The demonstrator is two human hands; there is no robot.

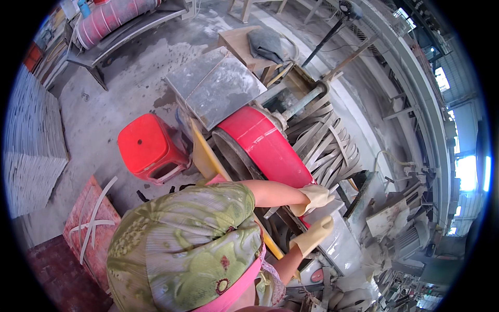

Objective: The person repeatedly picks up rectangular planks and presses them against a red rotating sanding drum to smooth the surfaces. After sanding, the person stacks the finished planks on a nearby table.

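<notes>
My left hand [312, 198], in a cream rubber glove, is at the lower end of a red curved guard or band [265, 140] on a machine. Its fingers are bent together; whatever they grip is hidden. Just below it, my right hand [313, 237], gloved alike, has its fingers pressed together and points up and right. Between and beside the gloves shows a pale grey flat surface [338, 242]; I cannot tell whether it is a loose piece or part of the machine. A yellow panel edge [208, 153] runs along the machine's near side, by my green floral clothing [192, 244].
A red plastic stool [143, 145] stands left of the machine. A grey metal box [215, 86] adjoins its far end. Looped grey belts [332, 143] hang at right, above broken slabs [387, 218]. Stacked sheets [34, 140] line the far left. A pink board [91, 223] carries white strips.
</notes>
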